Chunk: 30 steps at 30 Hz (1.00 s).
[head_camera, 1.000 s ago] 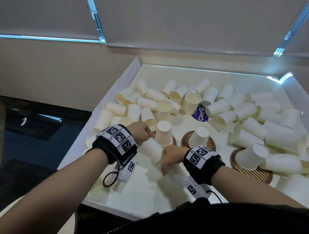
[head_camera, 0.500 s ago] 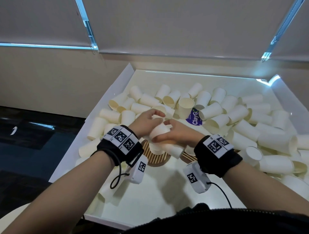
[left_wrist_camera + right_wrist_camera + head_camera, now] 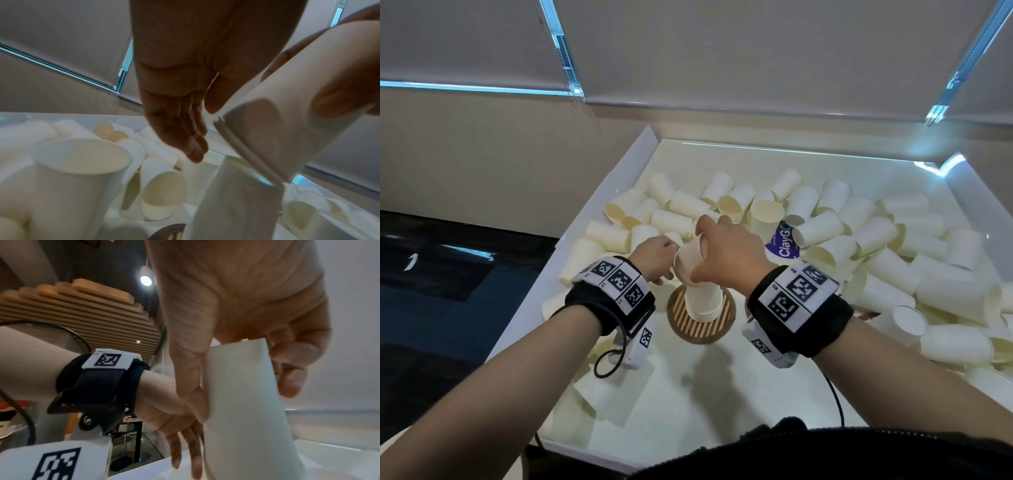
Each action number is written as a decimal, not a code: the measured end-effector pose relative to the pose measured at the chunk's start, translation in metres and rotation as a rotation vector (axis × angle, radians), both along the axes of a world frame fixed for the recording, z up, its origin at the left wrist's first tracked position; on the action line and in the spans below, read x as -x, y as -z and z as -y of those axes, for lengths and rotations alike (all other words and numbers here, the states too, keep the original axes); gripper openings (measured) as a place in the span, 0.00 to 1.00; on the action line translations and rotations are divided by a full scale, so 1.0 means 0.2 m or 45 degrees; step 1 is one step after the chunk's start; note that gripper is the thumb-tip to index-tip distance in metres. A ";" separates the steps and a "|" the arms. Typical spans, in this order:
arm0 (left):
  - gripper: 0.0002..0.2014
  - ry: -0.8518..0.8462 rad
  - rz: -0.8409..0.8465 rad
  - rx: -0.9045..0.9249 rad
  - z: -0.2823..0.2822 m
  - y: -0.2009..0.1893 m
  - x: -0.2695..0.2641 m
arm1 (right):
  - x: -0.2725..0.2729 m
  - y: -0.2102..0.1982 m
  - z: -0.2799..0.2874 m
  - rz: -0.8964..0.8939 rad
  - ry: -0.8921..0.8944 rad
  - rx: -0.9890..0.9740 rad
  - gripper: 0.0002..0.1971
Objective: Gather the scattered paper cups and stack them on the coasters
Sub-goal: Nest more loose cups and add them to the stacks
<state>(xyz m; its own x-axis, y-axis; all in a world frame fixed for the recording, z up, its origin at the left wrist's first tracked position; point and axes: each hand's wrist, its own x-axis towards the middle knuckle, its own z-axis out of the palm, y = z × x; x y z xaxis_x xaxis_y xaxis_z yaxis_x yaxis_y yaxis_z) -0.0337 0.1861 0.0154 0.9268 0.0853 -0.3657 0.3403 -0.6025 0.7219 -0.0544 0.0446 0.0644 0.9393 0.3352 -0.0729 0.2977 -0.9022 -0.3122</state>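
Note:
A tilted, mouth-down paper cup (image 3: 688, 260) (image 3: 287, 113) (image 3: 242, 394) hangs over the top of a stack of upturned cups (image 3: 703, 303) (image 3: 236, 203). The stack stands on a round slatted coaster (image 3: 681, 320). My right hand (image 3: 726, 253) (image 3: 246, 305) grips the cup from above, thumb on one side and fingers on the other. My left hand (image 3: 655, 255) (image 3: 185, 129) (image 3: 185, 426) is just left of the cup, fingers straight and pointing down, holding nothing. Many loose cups (image 3: 825, 229) lie on their sides behind and to the right.
Everything sits in a white walled tray (image 3: 619, 192). One cup (image 3: 767, 216) stands upright behind my hands beside a purple label (image 3: 784, 243). An upturned cup (image 3: 909, 323) stands to the right of my right wrist. More cups (image 3: 613, 394) lie along the left wall.
Both hands rose from the tray floor to above the left coaster. The cup went from lying sideways between them to mouth down in my right hand; my left hand let go.

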 end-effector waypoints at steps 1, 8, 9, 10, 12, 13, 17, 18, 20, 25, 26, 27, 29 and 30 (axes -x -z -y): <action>0.14 0.003 -0.045 -0.073 -0.03 0.01 0.01 | 0.00 0.00 -0.02 0.006 -0.030 0.065 0.32; 0.07 -0.035 -0.065 -0.536 -0.21 0.13 0.03 | -0.04 -0.03 -0.06 -0.005 -0.067 0.322 0.35; 0.09 -0.055 -0.070 -0.560 -0.23 0.14 0.03 | -0.04 -0.03 -0.06 -0.029 -0.057 0.322 0.36; 0.12 -0.065 -0.078 -0.581 -0.24 0.15 0.02 | -0.04 -0.03 -0.06 -0.054 -0.046 0.318 0.36; 0.16 -0.052 -0.087 -0.647 -0.25 0.16 0.00 | -0.05 -0.01 -0.06 -0.110 -0.033 0.307 0.37; 0.19 -0.034 -0.090 -0.699 -0.25 0.17 -0.01 | -0.05 0.02 -0.06 -0.138 -0.030 0.299 0.37; 0.21 0.015 -0.120 -0.902 -0.24 0.22 -0.04 | -0.06 0.16 -0.05 -0.288 0.001 0.292 0.34; 0.19 0.042 -0.130 -0.928 -0.23 0.23 -0.05 | -0.06 0.20 -0.05 -0.326 0.001 0.296 0.33; 0.13 0.071 -0.138 -0.940 -0.22 0.26 -0.06 | -0.05 0.27 -0.05 -0.384 -0.015 0.277 0.34; 0.15 -0.011 0.072 -0.782 -0.17 0.20 -0.09 | -0.10 0.35 -0.03 -0.460 -0.064 0.089 0.49; 0.15 -0.064 0.185 -0.730 -0.16 0.16 -0.10 | -0.12 0.33 -0.02 -0.460 -0.052 0.024 0.52; 0.15 -0.123 0.324 -0.640 -0.14 0.11 -0.11 | -0.14 0.31 -0.02 -0.433 -0.024 -0.083 0.54; 0.16 -0.187 0.544 -0.378 -0.10 0.03 -0.15 | -0.19 0.27 -0.02 -0.330 0.079 -0.382 0.50; 0.17 -0.200 0.592 -0.249 -0.08 0.00 -0.18 | -0.21 0.26 -0.02 -0.276 0.141 -0.515 0.47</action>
<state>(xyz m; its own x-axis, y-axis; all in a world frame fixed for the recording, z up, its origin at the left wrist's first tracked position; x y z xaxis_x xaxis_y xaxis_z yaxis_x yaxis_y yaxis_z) 0.0023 0.2025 0.0148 0.9580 0.2614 0.1177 0.1077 -0.7086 0.6973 -0.0114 0.0485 0.0132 0.9485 0.2761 -0.1556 0.0959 -0.7179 -0.6895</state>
